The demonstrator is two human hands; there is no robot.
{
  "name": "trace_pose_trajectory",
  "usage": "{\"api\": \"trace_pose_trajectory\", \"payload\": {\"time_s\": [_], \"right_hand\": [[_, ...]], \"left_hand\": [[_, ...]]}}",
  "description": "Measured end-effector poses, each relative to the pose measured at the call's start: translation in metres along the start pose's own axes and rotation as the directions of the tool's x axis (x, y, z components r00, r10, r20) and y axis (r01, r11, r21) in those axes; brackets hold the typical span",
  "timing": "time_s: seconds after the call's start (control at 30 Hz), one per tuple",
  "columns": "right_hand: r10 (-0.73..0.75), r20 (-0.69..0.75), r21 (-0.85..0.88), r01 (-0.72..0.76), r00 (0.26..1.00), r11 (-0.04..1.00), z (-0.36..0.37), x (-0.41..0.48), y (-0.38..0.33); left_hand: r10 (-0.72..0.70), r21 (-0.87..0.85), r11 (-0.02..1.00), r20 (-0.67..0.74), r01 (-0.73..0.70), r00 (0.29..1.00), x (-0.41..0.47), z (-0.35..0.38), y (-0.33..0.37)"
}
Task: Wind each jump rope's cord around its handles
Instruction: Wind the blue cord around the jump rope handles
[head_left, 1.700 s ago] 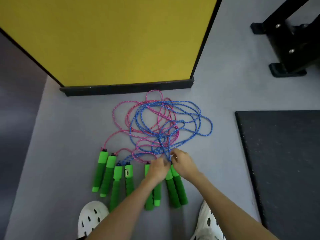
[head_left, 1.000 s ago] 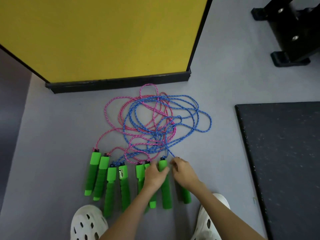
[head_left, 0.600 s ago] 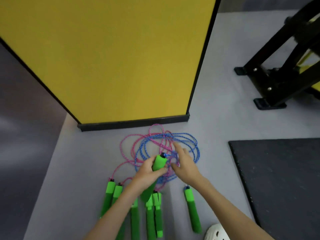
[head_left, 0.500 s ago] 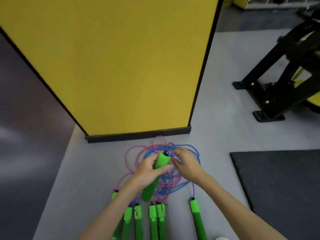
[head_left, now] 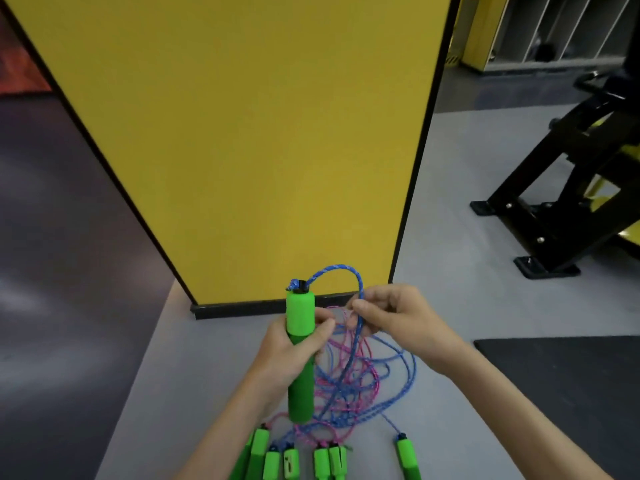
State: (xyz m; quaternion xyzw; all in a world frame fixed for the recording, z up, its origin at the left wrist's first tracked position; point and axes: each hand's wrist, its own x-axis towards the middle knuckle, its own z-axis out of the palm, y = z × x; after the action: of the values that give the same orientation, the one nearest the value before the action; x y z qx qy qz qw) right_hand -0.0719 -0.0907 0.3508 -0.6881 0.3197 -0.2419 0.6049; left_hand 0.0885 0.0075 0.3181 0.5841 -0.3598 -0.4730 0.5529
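Nearest: spare green handles (head_left: 291, 460) are lying side by side on the grey floor (head_left: 467, 299), cord ends pointing away. They are probably being kept parked so ropes can be taken one at a time. A lone handle (head_left: 408, 459) is lying apart to the right, with blue cord running from it into the pile, so it is judged to be the mate of the one in hand.

Next out: blue and pink cords are lying tangled in a loose pile (head_left: 360, 379) on the floor, below the hands.

Above the pile, one green handle (head_left: 300, 315) is being gripped round its middle by the left hand (head_left: 289, 351). It is being held upright, cap end up – likely being used as the spool. The blue cord (head_left: 341, 269) is arching from the cap over to the right hand (head_left: 394, 317), where it is being pinched between thumb and fingers just beside the handle. Slack is apparently being controlled for a first wrap. No turns are showing on the foam, so winding is judged barely started.

Risk: the blue cord is being drawn from a pile mixed with pink – snags are likely.

Farthest: a yellow panel (head_left: 242, 133), a black rubber mat (head_left: 571, 393) on the right and a black equipment frame (head_left: 554, 202). None of these is being touched.
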Motion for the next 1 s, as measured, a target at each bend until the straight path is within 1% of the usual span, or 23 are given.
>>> {"api": "trace_pose_trajectory", "payload": {"time_s": [0.03,0.1,0.17,0.2,0.3,0.33,0.37,0.4,0.43,0.47,0.5,0.53,0.6,0.67,0.77,0.87,0.9,0.93,0.97,1.0], "right_hand": [[0.01,-0.022,0.078,-0.008,1.0,0.997,-0.002,0.001,-0.003],[0.023,-0.028,0.256,-0.015,0.999,0.967,-0.002,0.003,-0.008],[0.041,-0.036,0.421,-0.022,0.998,0.907,-0.001,0.009,-0.01],[0.053,-0.054,0.484,-0.02,0.997,0.875,-0.001,0.012,-0.011],[0.111,-0.139,0.594,-0.007,0.984,0.804,-0.003,0.019,-0.01],[0.126,-0.148,0.59,-0.015,0.981,0.808,-0.004,0.019,-0.008],[0.137,-0.145,0.542,-0.037,0.98,0.84,-0.004,0.019,-0.005],[0.139,-0.125,0.437,-0.071,0.982,0.897,-0.003,0.017,-0.002],[0.131,-0.086,0.302,-0.099,0.988,0.948,-0.001,0.013,0.0],[0.12,-0.026,0.187,-0.113,0.992,0.976,0.002,0.009,0.003],[0.111,0.037,0.126,-0.115,0.993,0.985,0.006,0.005,0.006],[0.106,0.081,0.111,-0.115,0.991,0.987,0.01,0.001,0.007],[0.1,0.08,0.125,-0.11,0.992,0.986,0.013,-0.004,0.007],[0.102,0.034,0.183,-0.106,0.994,0.977,0.011,-0.002,0.002],[0.164,-0.142,0.34,-0.108,0.976,0.934,0.0,0.008,-0.002],[0.193,-0.278,0.504,-0.028,0.941,0.863,-0.012,0.015,-0.005],[0.191,-0.288,0.528,-0.011,0.938,0.849,-0.014,0.015,-0.006],[0.18,-0.267,0.518,-0.017,0.947,0.855,-0.014,0.015,-0.007],[0.165,-0.216,0.464,-0.047,0.962,0.885,-0.012,0.013,-0.006],[0.145,-0.136,0.364,-0.087,0.98,0.927,-0.009,0.01,-0.005]], "left_hand": [[-0.03,0.003,1.0,0.025,0.03,0.999,0.001,0.001,-0.002],[-0.105,0.064,0.993,0.138,0.097,0.985,0.002,0.001,-0.009],[-0.133,0.147,0.984,0.246,0.099,0.96,0.0,0.007,-0.011],[-0.13,0.15,0.984,0.263,0.093,0.956,-0.001,0.01,-0.011],[-0.096,0.057,0.995,0.218,0.085,0.971,-0.003,0.016,-0.011],[-0.083,0.029,0.996,0.204,0.079,0.975,-0.003,0.017,-0.01],[-0.073,0.011,0.997,0.189,0.072,0.979,-0.002,0.018,-0.009],[-0.065,-0.004,0.998,0.172,0.067,0.983,-0.002,0.018,-0.008],[-0.059,-0.017,0.998,0.156,0.062,0.986,-0.001,0.018,-0.006],[-0.054,-0.042,0.997,0.145,0.061,0.988,0.0,0.018,-0.003],[-0.054,-0.065,0.996,0.142,0.063,0.988,0.0,0.018,-0.001],[-0.052,-0.082,0.995,0.144,0.064,0.988,0.001,0.018,0.0],[-0.049,-0.097,0.993,0.157,0.065,0.986,0.001,0.018,0.001],[-0.048,-0.116,0.991,0.172,0.069,0.984,0.0,0.018,0.002],[-0.045,-0.109,0.992,0.203,0.068,0.978,-0.003,0.019,0.001],[-0.052,-0.121,0.99,0.193,0.076,0.98,-0.004,0.02,-0.001],[-0.05,-0.122,0.99,0.189,0.074,0.981,-0.003,0.02,-0.002],[-0.047,-0.122,0.99,0.183,0.07,0.982,-0.003,0.02,-0.002],[-0.046,-0.125,0.99,0.172,0.068,0.984,-0.003,0.02,-0.002],[-0.047,-0.132,0.989,0.16,0.069,0.986,-0.002,0.02,-0.002]]}}
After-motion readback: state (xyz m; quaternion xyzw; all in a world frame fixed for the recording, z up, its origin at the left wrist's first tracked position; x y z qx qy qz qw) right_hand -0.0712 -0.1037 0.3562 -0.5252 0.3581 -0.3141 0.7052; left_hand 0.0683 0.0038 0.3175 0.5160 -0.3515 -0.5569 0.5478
